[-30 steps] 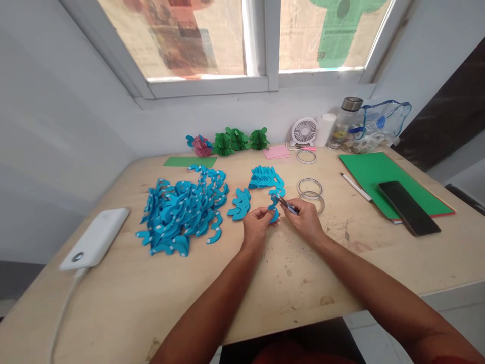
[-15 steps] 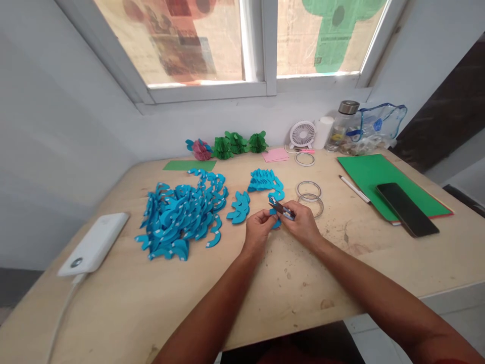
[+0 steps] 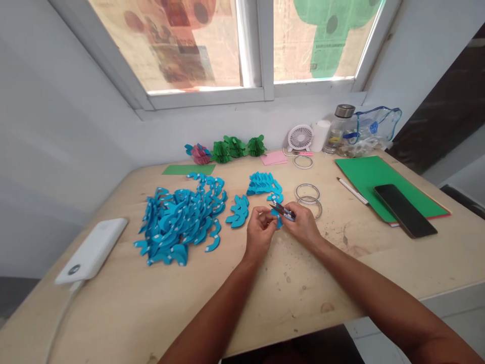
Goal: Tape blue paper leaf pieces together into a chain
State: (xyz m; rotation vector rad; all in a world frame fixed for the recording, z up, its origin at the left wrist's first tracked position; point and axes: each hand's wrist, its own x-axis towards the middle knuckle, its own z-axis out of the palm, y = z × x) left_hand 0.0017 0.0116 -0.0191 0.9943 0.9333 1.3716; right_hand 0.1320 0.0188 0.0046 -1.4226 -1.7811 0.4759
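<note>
The right hand point(image 3: 302, 221) holds dark, pointed snips point(image 3: 284, 211); the left hand point(image 3: 259, 233) has a narrow grip beside a curvy blue paper strip point(image 3: 279, 222), pinching or not I can't tell. Three pleated green paper figures point(image 3: 235, 146) stand behind.

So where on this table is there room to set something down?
Bare tabletop lies between the power bank and left forearm, and between right forearm and phone. It's crowded at the blue paper pile and along the back, from folded-paper shapes to bottle.
</note>
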